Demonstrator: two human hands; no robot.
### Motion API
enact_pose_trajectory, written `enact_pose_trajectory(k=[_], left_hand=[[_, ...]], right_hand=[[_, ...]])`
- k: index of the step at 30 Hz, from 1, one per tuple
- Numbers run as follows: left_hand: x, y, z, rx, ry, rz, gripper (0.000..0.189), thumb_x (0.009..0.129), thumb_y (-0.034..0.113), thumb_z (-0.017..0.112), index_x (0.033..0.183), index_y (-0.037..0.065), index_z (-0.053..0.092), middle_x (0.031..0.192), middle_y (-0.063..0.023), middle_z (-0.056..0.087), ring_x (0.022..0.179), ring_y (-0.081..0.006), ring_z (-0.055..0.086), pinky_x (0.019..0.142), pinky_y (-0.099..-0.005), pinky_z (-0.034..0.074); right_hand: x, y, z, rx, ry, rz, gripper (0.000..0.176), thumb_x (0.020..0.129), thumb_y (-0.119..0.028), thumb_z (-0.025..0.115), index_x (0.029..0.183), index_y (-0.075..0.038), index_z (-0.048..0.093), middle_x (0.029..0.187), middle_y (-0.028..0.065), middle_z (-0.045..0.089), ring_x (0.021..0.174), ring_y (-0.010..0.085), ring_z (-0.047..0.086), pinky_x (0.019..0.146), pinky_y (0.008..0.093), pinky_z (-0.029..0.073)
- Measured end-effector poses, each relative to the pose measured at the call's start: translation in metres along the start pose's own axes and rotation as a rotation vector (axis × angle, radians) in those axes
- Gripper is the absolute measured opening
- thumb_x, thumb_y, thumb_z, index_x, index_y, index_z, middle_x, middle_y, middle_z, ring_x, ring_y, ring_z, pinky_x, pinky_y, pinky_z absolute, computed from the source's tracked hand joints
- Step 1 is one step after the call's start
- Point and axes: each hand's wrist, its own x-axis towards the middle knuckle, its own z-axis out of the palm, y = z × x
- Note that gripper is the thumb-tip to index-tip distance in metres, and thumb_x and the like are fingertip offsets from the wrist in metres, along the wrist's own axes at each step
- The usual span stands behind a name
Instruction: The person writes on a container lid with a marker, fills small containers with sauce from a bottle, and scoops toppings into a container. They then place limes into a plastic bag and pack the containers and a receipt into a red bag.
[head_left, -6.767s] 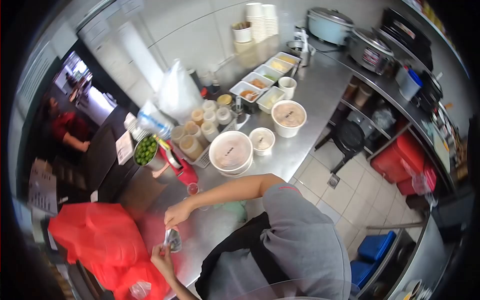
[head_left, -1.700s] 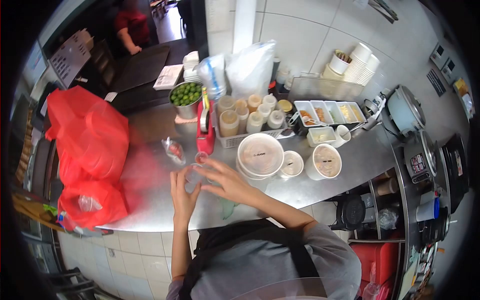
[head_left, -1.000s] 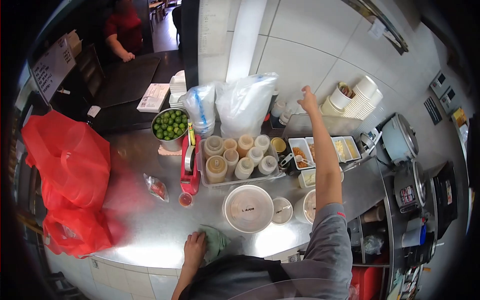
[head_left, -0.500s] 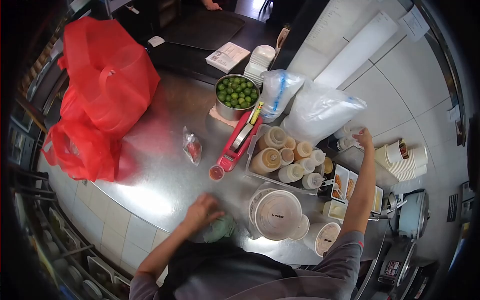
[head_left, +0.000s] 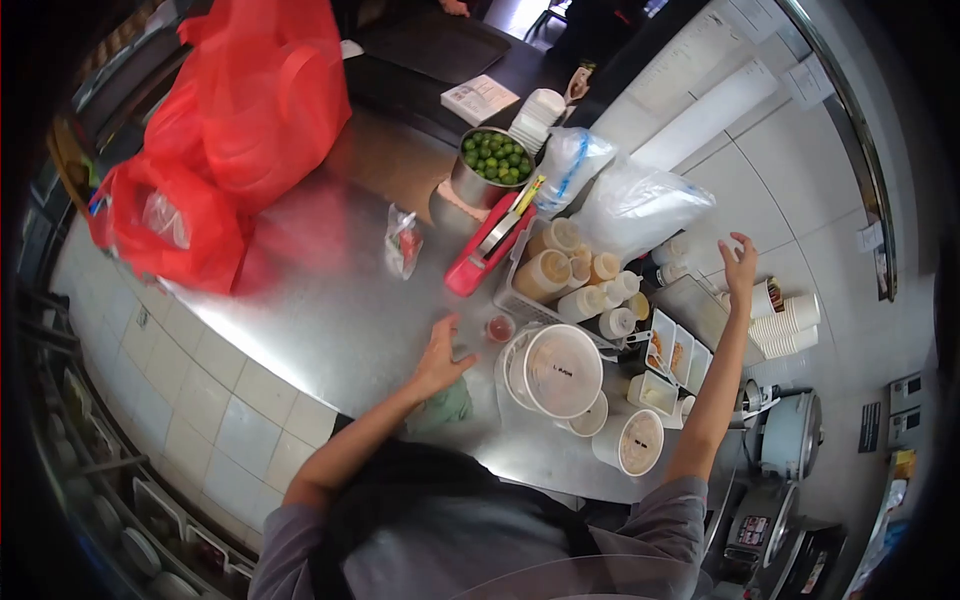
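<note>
My left hand (head_left: 440,355) is over the steel counter with thumb and fingers apart and nothing in it. Beneath its wrist lies a crumpled green cloth (head_left: 445,405). A small clear cup of red sauce (head_left: 500,327) stands just right of its fingers, not touching them. My right hand (head_left: 740,265) is raised at the right with fingers spread, holding nothing visible. Nearest to it are dark-based containers with clear tops (head_left: 668,262) and a stack of white paper cups (head_left: 785,325). A red tape dispenser (head_left: 478,255) and a small clear bag with something red (head_left: 403,243) lie beyond my left hand.
Large red bags (head_left: 250,110) stand at the left. A pot of green limes (head_left: 490,165), a bin of squeeze bottles (head_left: 570,270) and plastic bags (head_left: 640,205) line the back. White lidded tubs (head_left: 563,370) stand in front, with topping trays (head_left: 675,350) to the right.
My view has shifted. My right hand has come away from the clear-topped containers, its fingers spreading. My left hand has moved forward, and the sauce cup now stands away from the dispenser, nearer the tubs.
</note>
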Motion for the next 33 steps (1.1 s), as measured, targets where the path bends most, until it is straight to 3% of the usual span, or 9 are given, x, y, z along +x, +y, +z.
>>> enact_pose_trajectory(k=[5, 12, 16, 18, 22, 28, 30, 31, 33], left_hand=[[-0.063, 0.016, -0.037, 0.691, -0.361, 0.333, 0.041, 0.070, 0.021, 0.069, 0.105, 0.005, 0.057, 0.106, -0.0085, 0.052, 0.101, -0.0278, 0.047, 0.080, -0.0329, 0.048], [-0.047, 0.003, -0.013, 0.499, -0.064, 0.120, 0.021, 0.076, 0.023, 0.064, 0.084, 0.005, 0.059, 0.088, -0.0082, 0.053, 0.090, -0.0270, 0.054, 0.075, -0.0354, 0.048], [-0.083, 0.005, -0.053, 0.194, 0.343, 0.225, 0.017, 0.080, 0.018, 0.062, 0.084, 0.003, 0.057, 0.087, -0.0100, 0.052, 0.085, -0.0267, 0.054, 0.073, -0.0372, 0.046], [-0.121, -0.008, -0.089, 0.161, 0.632, 0.244, 0.009, 0.082, 0.012, 0.059, 0.085, 0.004, 0.057, 0.087, -0.0104, 0.052, 0.082, -0.0252, 0.054, 0.071, -0.0362, 0.045], [-0.199, -0.073, -0.137, -0.144, 1.048, -0.386, 0.008, 0.078, 0.009, 0.060, 0.081, 0.003, 0.058, 0.086, -0.0132, 0.055, 0.082, -0.0306, 0.055, 0.073, -0.0389, 0.046], [-0.230, -0.251, -0.134, 0.550, 0.651, -0.507, 0.015, 0.069, 0.007, 0.058, 0.083, 0.004, 0.062, 0.083, -0.0179, 0.061, 0.078, -0.0344, 0.059, 0.071, -0.0442, 0.047], [-0.212, -0.285, -0.134, 0.657, 0.604, -0.670, 0.019, 0.067, 0.007, 0.059, 0.086, 0.003, 0.062, 0.087, -0.0174, 0.062, 0.084, -0.0329, 0.061, 0.074, -0.0437, 0.049], [-0.202, -0.324, -0.132, 0.679, 0.644, -0.513, 0.018, 0.068, 0.010, 0.061, 0.084, 0.004, 0.061, 0.089, -0.0181, 0.061, 0.089, -0.0331, 0.059, 0.076, -0.0430, 0.049], [-0.184, -0.269, -0.160, 0.465, 0.611, -0.842, 0.029, 0.074, 0.019, 0.064, 0.097, 0.004, 0.057, 0.102, -0.0184, 0.058, 0.098, -0.0342, 0.056, 0.079, -0.0425, 0.049]], right_hand=[[-0.055, -0.189, -0.056, 0.498, -0.168, -0.166, 0.033, 0.088, -0.007, 0.054, 0.119, 0.000, 0.047, 0.124, 0.0115, 0.049, 0.111, 0.0226, 0.050, 0.093, 0.0309, 0.039], [-0.185, -0.360, -0.029, 0.516, -0.680, -0.539, 0.018, 0.078, -0.003, 0.060, 0.095, 0.003, 0.062, 0.091, 0.0115, 0.064, 0.087, 0.0188, 0.060, 0.081, 0.0303, 0.045], [-0.278, -0.348, 0.079, 0.116, -1.204, -0.512, 0.018, 0.082, -0.013, 0.061, 0.094, 0.000, 0.059, 0.085, 0.0157, 0.063, 0.080, 0.0288, 0.063, 0.067, 0.0390, 0.048], [-0.322, -0.319, 0.128, -0.128, -1.157, -0.642, 0.022, 0.082, -0.016, 0.059, 0.100, -0.003, 0.056, 0.089, 0.0157, 0.061, 0.082, 0.0342, 0.061, 0.068, 0.0446, 0.047], [-0.362, -0.298, 0.178, -0.189, -0.898, -0.585, 0.036, 0.081, -0.016, 0.061, 0.113, -0.007, 0.049, 0.095, 0.0176, 0.054, 0.084, 0.0394, 0.057, 0.072, 0.0465, 0.046], [-0.389, -0.333, 0.180, -0.052, -0.421, -0.617, 0.048, 0.081, -0.010, 0.061, 0.125, -0.004, 0.043, 0.120, 0.0244, 0.044, 0.114, 0.0390, 0.043, 0.094, 0.0434, 0.035], [-0.425, -0.377, 0.160, 0.281, -0.455, -0.635, 0.041, 0.083, -0.008, 0.058, 0.122, -0.002, 0.048, 0.123, 0.0240, 0.044, 0.116, 0.0388, 0.040, 0.096, 0.0459, 0.032], [-0.449, -0.396, 0.156, 0.488, -0.553, -0.610, 0.030, 0.083, -0.006, 0.057, 0.112, 0.000, 0.054, 0.113, 0.0207, 0.051, 0.110, 0.0381, 0.045, 0.094, 0.0462, 0.034], [-0.495, -0.410, 0.179, 0.695, -0.833, -0.709, 0.019, 0.082, -0.002, 0.055, 0.101, 0.000, 0.058, 0.098, 0.0159, 0.059, 0.095, 0.0341, 0.054, 0.086, 0.0419, 0.041]])
